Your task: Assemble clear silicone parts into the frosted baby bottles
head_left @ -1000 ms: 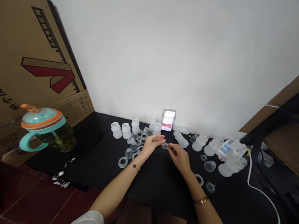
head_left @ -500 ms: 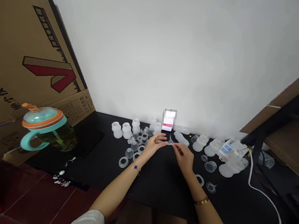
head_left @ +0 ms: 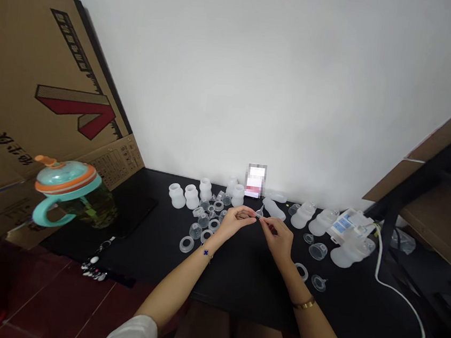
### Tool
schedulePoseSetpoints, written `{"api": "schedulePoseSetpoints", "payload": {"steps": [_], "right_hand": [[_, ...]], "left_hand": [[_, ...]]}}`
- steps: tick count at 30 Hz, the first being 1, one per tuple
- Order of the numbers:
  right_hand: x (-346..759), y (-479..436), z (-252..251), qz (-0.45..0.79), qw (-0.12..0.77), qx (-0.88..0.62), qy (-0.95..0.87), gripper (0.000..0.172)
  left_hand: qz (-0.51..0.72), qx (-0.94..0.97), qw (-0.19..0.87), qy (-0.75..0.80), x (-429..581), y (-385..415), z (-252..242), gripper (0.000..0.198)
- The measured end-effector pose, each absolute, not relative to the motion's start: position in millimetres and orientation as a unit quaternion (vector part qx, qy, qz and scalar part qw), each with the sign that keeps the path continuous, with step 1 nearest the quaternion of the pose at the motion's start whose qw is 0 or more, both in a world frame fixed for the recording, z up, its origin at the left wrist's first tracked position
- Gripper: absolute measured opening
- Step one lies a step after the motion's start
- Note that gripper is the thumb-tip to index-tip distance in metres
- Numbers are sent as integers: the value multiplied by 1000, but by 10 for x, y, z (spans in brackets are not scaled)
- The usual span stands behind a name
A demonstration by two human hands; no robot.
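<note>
Between my two hands, above the black table, is a small clear silicone nipple (head_left: 259, 213) with a round base and a thin tip pointing up. My left hand (head_left: 237, 218) pinches its base from the left with thumb and fingers. From the right, my right hand (head_left: 278, 236) pinches the other edge of the base. A similar clear nipple (head_left: 319, 282) lies to the right of my right forearm, near a white ring (head_left: 301, 272). Left of my left hand lie several clear domed caps (head_left: 195, 231) and white rings (head_left: 186, 244).
Open frosted bottles (head_left: 176, 195) stand at the back left; assembled bottles (head_left: 303, 215) are at the right beside a white labelled box (head_left: 349, 225) and a white cable (head_left: 390, 287). A lit phone (head_left: 255, 182) leans against the wall. A tea jug (head_left: 74, 190) stands far left.
My left fingers have closed in on the nipple's base, and the nipple has shifted slightly right with its tip leaning more to the right. My right hand stays nearly in place.
</note>
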State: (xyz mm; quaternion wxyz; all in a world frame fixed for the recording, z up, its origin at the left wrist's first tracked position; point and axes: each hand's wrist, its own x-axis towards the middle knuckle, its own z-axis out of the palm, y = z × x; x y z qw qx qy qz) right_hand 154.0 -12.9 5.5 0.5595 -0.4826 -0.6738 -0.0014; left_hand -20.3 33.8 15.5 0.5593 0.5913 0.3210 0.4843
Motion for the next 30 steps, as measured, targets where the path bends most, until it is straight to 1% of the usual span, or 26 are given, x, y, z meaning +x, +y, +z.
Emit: {"api": "schedulePoseSetpoints", "payload": {"steps": [3,5,7,10,11,13,15,18,20,24,30], "right_hand": [[1544,-128,47,-2,556,-488,-673,19],[1548,-128,47,-1,558,-489,-670,19],[1550,-128,53,0,561,-489,-667,19],[1543,-132,70,5,562,-496,-662,20],[1539,-134,77,7,563,-497,-660,21],[1530,-139,89,11,567,-497,-657,22],[1521,-145,98,17,569,-496,-656,23],[1515,-150,107,25,564,-502,-656,25],[1515,-150,110,24,562,-506,-654,26],[1522,-149,111,20,560,-507,-655,26],[1526,-154,109,27,558,-503,-659,23]], "left_hand": [[480,609,540,328,-200,343,124,29],[483,631,494,353,-205,348,105,32],[492,661,405,397,-233,367,91,31],[496,694,220,473,-330,430,82,20],[485,698,164,500,-371,456,78,19],[441,698,87,557,-448,507,60,20],[392,692,44,605,-499,548,22,21],[337,693,29,636,-521,584,-70,20],[327,700,35,634,-514,594,-135,18],[331,702,69,627,-497,591,-218,19],[350,710,71,607,-461,542,-154,13]]}}
